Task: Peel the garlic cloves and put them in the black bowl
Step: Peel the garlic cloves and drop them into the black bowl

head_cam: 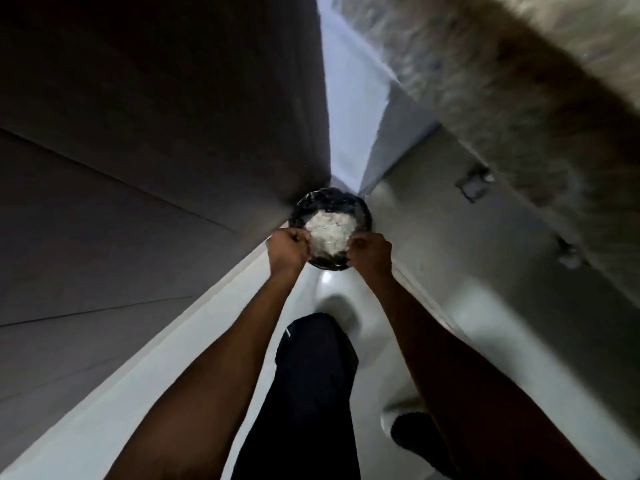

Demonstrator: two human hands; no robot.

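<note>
Garlic [330, 233], a pale heap, lay in the black bowl [360, 211], which was gripped at its near rim by the left hand [288, 250] and right hand [370, 255], both curled. Level, steady carrying was judged advisable.

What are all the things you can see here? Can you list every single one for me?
black bowl: one, black, held out in front between both hands, above the floor
white pile: one heap, white, inside the bowl; too blurred to tell peels from cloves
floor: one, pale and shiny, below the bowl
dark panels: several, dark grey, on the left side
speckled counter: one, brown-grey, upper right, blurred
trouser leg: one, dark, bottom centre
left hand: one, grips the bowl's left rim
right hand: one, grips the bowl's right rim
</note>
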